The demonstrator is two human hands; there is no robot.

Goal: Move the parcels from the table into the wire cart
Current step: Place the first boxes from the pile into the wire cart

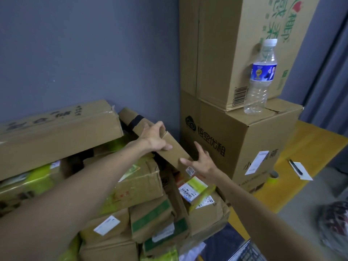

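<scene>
A long, narrow brown cardboard parcel, square in section with a black band near its far end, lies tilted on top of a heap of parcels. Its long axis runs from far left, against the blue-grey wall, to near right. The left hand grips it about midway, fingers curled over the top edge. The right hand is spread wide at the parcel's near end; whether it touches cannot be told.

The heap of creased corrugated boxes carries white labels and yellow-green tape. Right of it stand two large stacked cartons, with a clear ribbed plastic water bottle upright on the lower one. A corner of grey wire mesh shows at the near edge.
</scene>
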